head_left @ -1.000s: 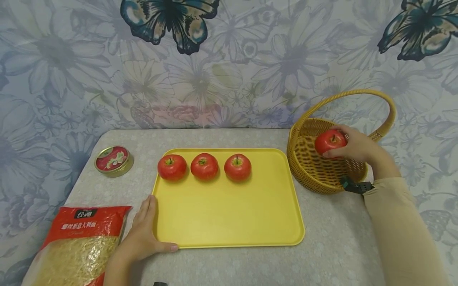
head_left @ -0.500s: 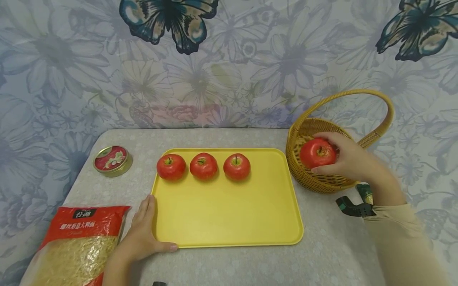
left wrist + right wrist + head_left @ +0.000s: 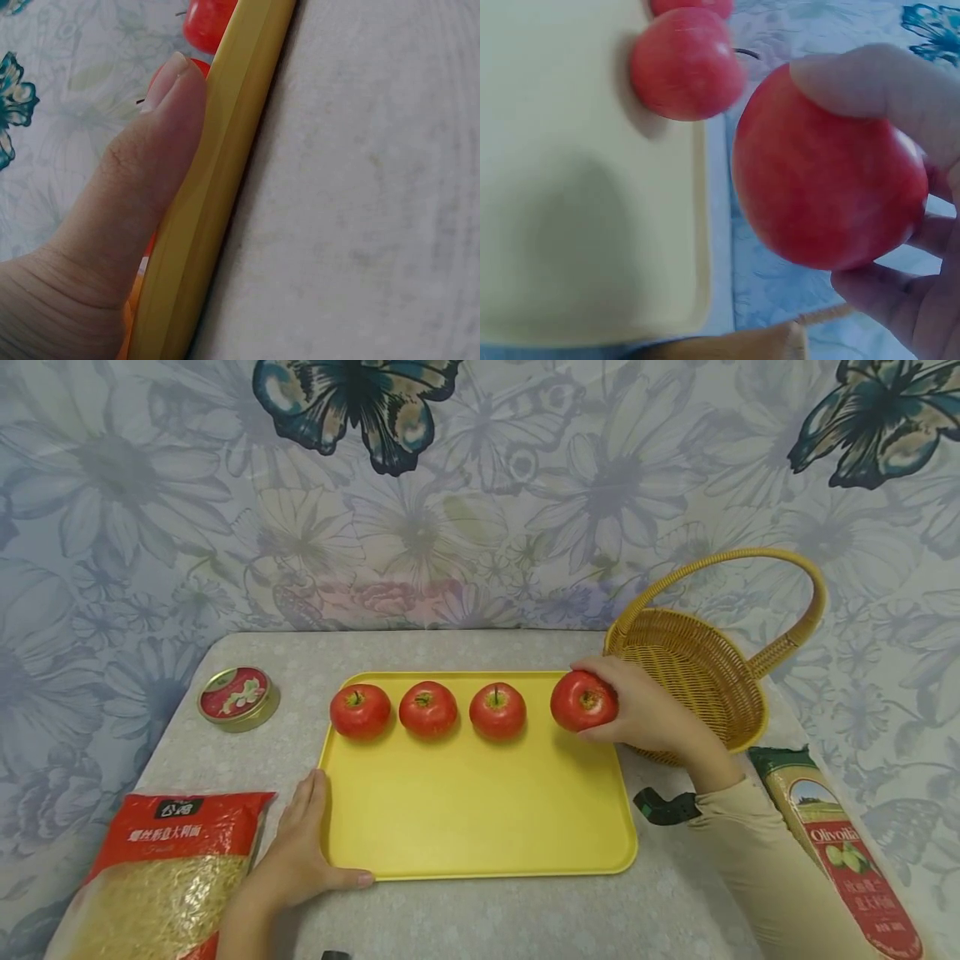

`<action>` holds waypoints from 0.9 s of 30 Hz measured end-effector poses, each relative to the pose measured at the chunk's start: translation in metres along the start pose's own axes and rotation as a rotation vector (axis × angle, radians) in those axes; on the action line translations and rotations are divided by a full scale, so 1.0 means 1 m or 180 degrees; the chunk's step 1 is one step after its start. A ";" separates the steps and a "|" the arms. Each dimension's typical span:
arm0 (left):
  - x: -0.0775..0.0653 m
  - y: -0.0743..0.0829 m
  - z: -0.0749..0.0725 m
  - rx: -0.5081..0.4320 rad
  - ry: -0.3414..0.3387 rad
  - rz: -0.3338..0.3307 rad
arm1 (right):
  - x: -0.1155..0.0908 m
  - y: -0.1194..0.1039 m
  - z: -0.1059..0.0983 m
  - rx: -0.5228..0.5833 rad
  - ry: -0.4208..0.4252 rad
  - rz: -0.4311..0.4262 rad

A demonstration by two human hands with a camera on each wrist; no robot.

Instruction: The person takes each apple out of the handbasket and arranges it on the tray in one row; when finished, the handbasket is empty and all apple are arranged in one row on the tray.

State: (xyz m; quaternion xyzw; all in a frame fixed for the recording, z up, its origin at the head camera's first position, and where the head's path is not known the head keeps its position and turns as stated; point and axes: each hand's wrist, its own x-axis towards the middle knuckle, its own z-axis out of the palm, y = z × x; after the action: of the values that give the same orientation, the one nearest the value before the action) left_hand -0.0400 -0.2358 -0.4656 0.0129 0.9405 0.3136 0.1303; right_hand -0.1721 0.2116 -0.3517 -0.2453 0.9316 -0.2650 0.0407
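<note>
My right hand [image 3: 645, 714] grips a red apple [image 3: 584, 701] between thumb and fingers. In the right wrist view this apple [image 3: 829, 172] is held above the yellow tray [image 3: 547, 247], where a shadow falls. Three more red apples, a left one [image 3: 360, 711], a middle one [image 3: 428, 709] and a right one [image 3: 498, 711], stand in a row along the tray's far side. My left hand [image 3: 296, 852] lies at the tray's near left corner, fingers along the left edge and the straight thumb [image 3: 150, 142] against the front rim.
A wicker basket [image 3: 693, 668] with a tall handle stands right of the tray, partly behind the right arm. At the right lies an Olivoila packet [image 3: 843, 852]. A pasta bag [image 3: 165, 877] and a round tin [image 3: 238, 698] are on the left. A patterned wall backs the table.
My right hand has carried the apple leftward, out of the basket to over the tray's far right part. The packet at the right has come into view. The left hand has stayed still.
</note>
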 end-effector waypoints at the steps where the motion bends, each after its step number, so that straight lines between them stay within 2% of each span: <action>1: 0.000 0.000 0.000 0.0001 0.0000 -0.0002 | 0.003 0.000 0.004 -0.0021 -0.0028 0.0005; 4: 0.000 -0.001 0.001 0.0040 0.0009 0.0038 | 0.009 0.000 0.014 -0.0154 -0.0047 0.0070; 8: 0.000 -0.002 0.001 0.0063 0.0044 0.0118 | 0.016 0.001 0.024 -0.0506 -0.0072 0.0170; 12: 0.000 -0.003 0.001 0.0048 0.0060 0.0114 | 0.022 0.001 0.034 -0.0713 -0.0193 0.0224; 23: 0.001 -0.003 0.001 0.0052 0.0052 0.0088 | 0.032 0.006 0.046 -0.0545 -0.0531 0.0391; 27: 0.000 -0.002 0.001 0.0032 0.0049 0.0083 | 0.034 0.007 0.048 -0.0371 -0.0611 0.0477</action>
State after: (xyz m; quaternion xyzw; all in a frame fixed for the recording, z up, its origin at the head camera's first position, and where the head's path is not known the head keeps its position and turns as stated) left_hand -0.0399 -0.2371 -0.4679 0.0234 0.9428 0.3107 0.1189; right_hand -0.1955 0.1778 -0.3944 -0.2013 0.9530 -0.1819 0.1349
